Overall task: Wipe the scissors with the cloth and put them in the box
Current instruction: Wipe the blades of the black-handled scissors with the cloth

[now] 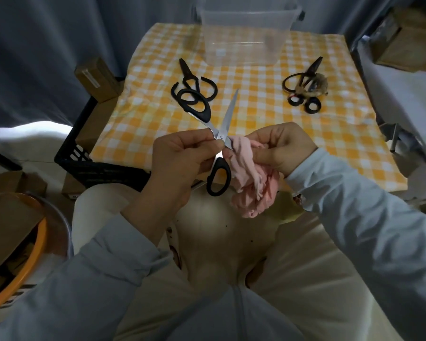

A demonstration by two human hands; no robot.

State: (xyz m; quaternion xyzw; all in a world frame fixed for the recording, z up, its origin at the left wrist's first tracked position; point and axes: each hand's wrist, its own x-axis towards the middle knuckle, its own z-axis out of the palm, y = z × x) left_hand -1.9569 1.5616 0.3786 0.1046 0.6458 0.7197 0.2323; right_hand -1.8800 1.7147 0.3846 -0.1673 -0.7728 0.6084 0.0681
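The left hand [182, 156] pinches the open scissors [228, 114] at the pivot, one blade pointing away toward the clear plastic box [244, 40]; the right hand [280, 148] grips the pink cloth [246, 188] against the metal just right of it.

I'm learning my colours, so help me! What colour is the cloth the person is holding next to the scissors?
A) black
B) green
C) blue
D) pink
D: the cloth bunched in the right hand, up against the scissors that the left hand holds, is pale pink.
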